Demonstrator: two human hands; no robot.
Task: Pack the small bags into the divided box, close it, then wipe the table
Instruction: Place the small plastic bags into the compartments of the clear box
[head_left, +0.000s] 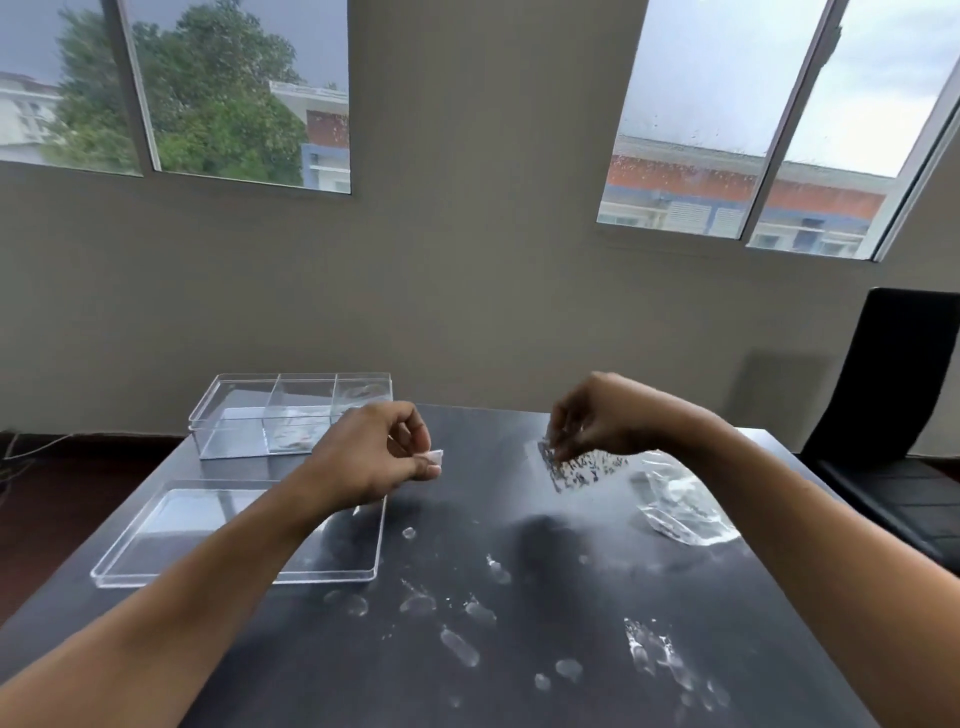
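Note:
A clear divided box stands open at the table's far left corner, with something pale lying in its middle compartment. Its clear lid lies flat in front of it. My left hand hovers between box and table middle, fingers pinched on a small white piece. My right hand is raised further right and pinches the top edge of a small clear bag with dark specks, which hangs just above the table. A pile of clear bags lies at the right.
The dark table carries several smudges and wet-looking marks across its near half. A black chair stands at the table's right side. A wall with windows is behind the table.

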